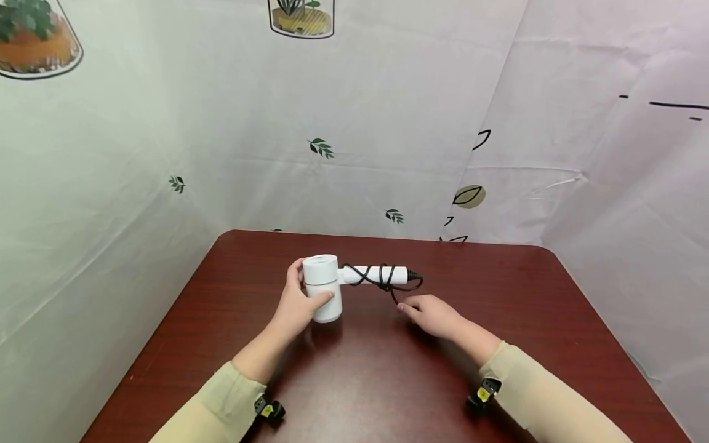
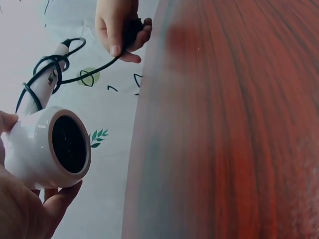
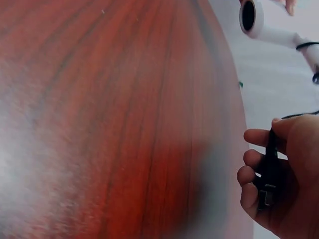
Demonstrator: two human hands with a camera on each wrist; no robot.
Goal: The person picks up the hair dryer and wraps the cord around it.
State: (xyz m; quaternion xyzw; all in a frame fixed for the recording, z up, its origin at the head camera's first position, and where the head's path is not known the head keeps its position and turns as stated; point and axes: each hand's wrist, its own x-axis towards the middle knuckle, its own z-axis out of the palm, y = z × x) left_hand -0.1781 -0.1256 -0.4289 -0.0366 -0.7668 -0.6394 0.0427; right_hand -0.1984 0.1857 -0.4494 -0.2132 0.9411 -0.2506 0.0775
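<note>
A white hair dryer (image 1: 323, 271) is held up over the table, its handle (image 1: 399, 275) pointing right. My left hand (image 1: 292, 307) grips the barrel from the left, thumb across the near side. The round dark end of the barrel (image 2: 69, 144) faces out in the left wrist view. A black cord (image 1: 384, 285) is wound in loose loops around the handle. From there it runs to my right hand (image 1: 434, 315), which pinches the cord between thumb and forefinger. The other fingers curl around the black plug (image 3: 269, 184) at its end, partly hidden in the palm.
The dark red wooden table (image 1: 354, 387) has rounded far corners. Pale curtains (image 1: 388, 92) printed with leaves and plant jars stand behind it and on both sides. Small black camera mounts (image 1: 269, 409) sit at the two sleeve cuffs.
</note>
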